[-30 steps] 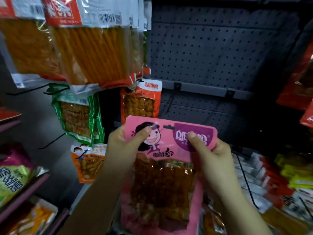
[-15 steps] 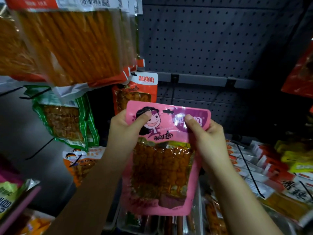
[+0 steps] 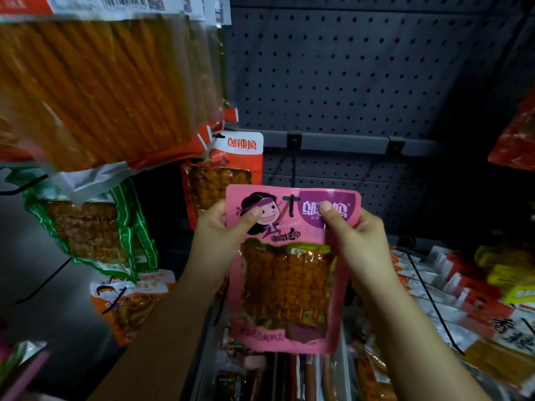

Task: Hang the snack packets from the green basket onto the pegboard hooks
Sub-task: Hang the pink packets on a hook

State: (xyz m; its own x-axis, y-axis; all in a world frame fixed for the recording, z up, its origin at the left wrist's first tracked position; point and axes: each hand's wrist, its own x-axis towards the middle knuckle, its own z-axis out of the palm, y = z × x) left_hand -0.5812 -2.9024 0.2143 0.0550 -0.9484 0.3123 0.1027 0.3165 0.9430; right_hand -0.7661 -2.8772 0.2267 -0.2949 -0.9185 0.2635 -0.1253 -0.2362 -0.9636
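Pink packet (image 3: 289, 267) up in front of the pegboard (image 3: 347, 76), held upright, long axis running top to bottom. From the head camera, the left hand (image 3: 223, 227) pinches the top-left corner, thumb over the cartoon face; the right hand (image 3: 353, 235) pinches the top-right, thumb pressed on the purple label. Between the two thumbs sits the hanging slot (image 3: 290, 198), and a black hook (image 3: 293, 169) comes down from the rail (image 3: 341, 141) straight to it. The hook's tip appears to sit right at the slot, though whether it is already threaded through is hard to tell. So the packet is centred on the hook, both hands equally near, one each side. My read: a push straight back toward the board seats it. An orange packet (image 3: 228, 172) hangs just left. No green basket in view.
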